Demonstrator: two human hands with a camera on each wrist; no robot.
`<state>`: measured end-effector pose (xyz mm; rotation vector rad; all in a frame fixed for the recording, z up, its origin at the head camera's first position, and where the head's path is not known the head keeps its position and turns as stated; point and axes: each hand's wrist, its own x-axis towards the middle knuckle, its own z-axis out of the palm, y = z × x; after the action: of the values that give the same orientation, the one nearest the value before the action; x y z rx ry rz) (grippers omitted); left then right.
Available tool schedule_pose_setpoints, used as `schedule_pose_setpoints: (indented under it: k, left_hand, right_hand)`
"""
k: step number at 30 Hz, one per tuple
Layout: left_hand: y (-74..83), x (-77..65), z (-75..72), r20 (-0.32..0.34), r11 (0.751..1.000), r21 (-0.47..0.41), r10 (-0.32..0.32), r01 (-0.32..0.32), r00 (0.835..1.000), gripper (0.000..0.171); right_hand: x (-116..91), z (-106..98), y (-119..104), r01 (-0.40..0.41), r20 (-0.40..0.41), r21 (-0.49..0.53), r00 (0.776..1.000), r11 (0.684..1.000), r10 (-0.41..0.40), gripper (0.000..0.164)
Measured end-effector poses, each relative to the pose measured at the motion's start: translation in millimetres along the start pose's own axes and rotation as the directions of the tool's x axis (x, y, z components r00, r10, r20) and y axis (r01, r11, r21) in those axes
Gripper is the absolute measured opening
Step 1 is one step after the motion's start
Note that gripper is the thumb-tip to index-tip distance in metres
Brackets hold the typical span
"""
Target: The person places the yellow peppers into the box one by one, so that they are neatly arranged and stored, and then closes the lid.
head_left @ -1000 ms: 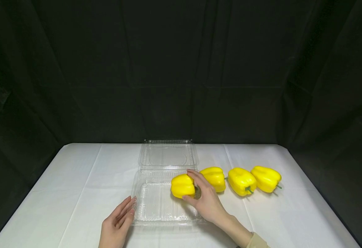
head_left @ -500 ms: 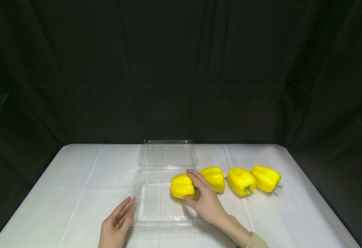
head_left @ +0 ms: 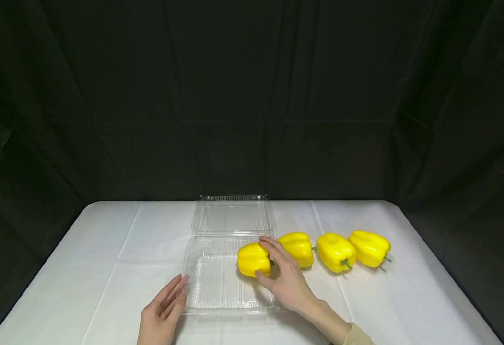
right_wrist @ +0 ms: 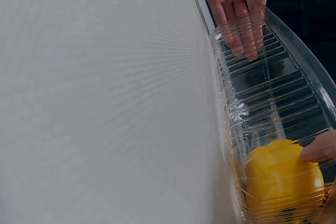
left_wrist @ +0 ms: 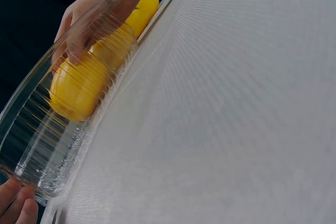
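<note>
A yellow bell pepper point(head_left: 253, 259) sits in the right part of a clear plastic clamshell container point(head_left: 217, 306). My right hand point(head_left: 288, 278) holds this pepper between thumb and fingers, and its stem end faces my palm. The container's lid point(head_left: 234, 215) is folded back, away from me. At the container's left edge my left hand point(head_left: 161, 309) rests its fairly straight fingers against the wall. Those fingers point(right_wrist: 242, 30) show through the clear plastic in the right wrist view. In the left wrist view, the gripped pepper point(left_wrist: 79, 90) appears behind the ribbed side wall.
Right of the container lie three more yellow bell peppers on the white tablecloth point(head_left: 105, 268): one pepper point(head_left: 298, 249) partly behind my right hand, a middle pepper point(head_left: 336, 252) and a far-right pepper point(head_left: 370, 248). A dark curtain point(head_left: 234, 96) hangs around the table's back and sides.
</note>
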<state>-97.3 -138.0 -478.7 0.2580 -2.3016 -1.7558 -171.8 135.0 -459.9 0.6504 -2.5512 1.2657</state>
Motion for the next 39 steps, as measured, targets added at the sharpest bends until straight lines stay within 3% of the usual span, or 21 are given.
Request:
schedule_pose_setpoints:
  k: [28, 39]
  left_hand:
    - [0.4, -0.6, 1.7, -0.001, 0.999, 0.017, -0.040, 0.040, 0.999, 0.040]
    - [-0.3, -0.4, 2.1, -0.023, 0.999, 0.041, -0.012, 0.013, 1.000, 0.038]
  right_hand:
    - [-0.6, -0.5, 2.8, 0.014, -0.015, 0.016, 1.000, 1.000, -0.014, 0.070]
    - [-1.6, -4.2, 1.6, 0.011, -0.049, 0.056, 0.999, 0.998, -0.008, 0.065]
